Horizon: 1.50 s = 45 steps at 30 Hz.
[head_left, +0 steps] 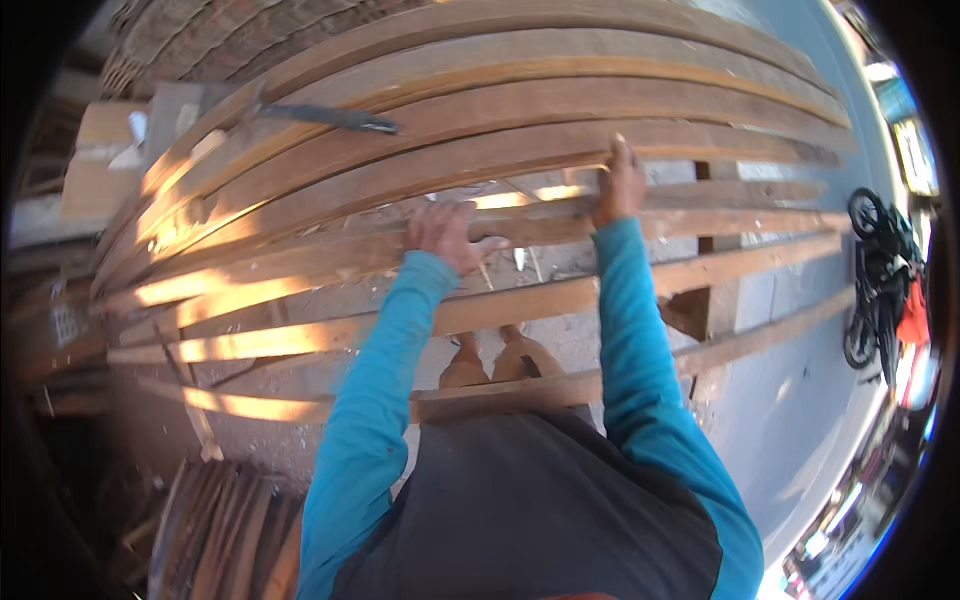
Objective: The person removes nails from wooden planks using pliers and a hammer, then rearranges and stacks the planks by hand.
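wooden slat point(550, 228): left hand point(445, 234) palm-down on it, fingers loosely spread; right hand point(621, 188) pointing forward, grip unclear.

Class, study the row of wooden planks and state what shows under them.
Through the gaps between the planks, a littered floor and parts of the person's legs show. Whatever the planks themselves cover cannot be seen.

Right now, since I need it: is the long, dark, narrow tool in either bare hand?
No, the long, dark, narrow tool lies across brown wooden planks, apart from the left hand and right hand.
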{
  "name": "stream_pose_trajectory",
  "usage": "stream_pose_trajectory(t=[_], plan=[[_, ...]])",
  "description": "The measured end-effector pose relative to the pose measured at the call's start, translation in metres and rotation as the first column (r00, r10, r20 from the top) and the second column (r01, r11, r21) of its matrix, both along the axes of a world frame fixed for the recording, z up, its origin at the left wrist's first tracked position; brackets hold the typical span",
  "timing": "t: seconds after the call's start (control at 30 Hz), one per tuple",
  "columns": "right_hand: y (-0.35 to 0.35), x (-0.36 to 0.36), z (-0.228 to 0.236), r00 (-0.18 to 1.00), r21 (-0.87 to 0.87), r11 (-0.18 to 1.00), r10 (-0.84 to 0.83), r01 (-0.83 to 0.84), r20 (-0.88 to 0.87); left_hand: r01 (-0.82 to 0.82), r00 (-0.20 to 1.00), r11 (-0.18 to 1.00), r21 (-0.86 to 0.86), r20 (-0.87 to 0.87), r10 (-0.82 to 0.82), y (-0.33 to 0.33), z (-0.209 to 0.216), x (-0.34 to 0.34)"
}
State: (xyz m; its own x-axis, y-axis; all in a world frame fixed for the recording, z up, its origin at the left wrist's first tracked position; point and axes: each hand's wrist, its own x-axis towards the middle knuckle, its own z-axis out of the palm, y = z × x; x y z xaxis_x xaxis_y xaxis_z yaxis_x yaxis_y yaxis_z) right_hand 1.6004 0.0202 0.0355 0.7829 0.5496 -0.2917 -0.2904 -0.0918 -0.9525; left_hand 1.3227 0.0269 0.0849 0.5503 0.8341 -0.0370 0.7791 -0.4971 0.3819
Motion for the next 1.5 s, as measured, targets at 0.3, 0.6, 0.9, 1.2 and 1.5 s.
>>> stream_pose_trajectory(t=[0.3,0.6,0.9,1.2,1.5], plan=[[-0.082,-0.024,0.062,-0.225,-0.642,0.469,0.673,-0.607,0.705,-0.076,0.993,0.996,-0.046,0.09,0.079,-0.025,-0.032,0.008],[-0.041,0.012,0.054,-0.288,-0.892,-0.033,0.951,-0.45,0.11,-0.751,0.486,0.66,-0.007,0.671,0.56,-0.093,-0.01,-0.038],[-0.064,0.009,0.051,-0.299,-0.849,0.17,0.886,-0.5,0.353,-0.441,-0.257,0.325,-0.837,0.464,0.847,-0.081,-0.058,-0.079],[-0.084,0.002,0.066,-0.451,-0.763,0.493,0.616,-0.418,0.645,-0.32,-0.482,0.381,-0.867,0.496,0.723,-0.041,-0.035,-0.075],[-0.052,0.003,0.101,-0.463,-0.823,0.4,0.687,-0.403,0.56,-0.172,-0.482,0.316,-0.933,0.36,0.799,-0.026,0.002,-0.076]])
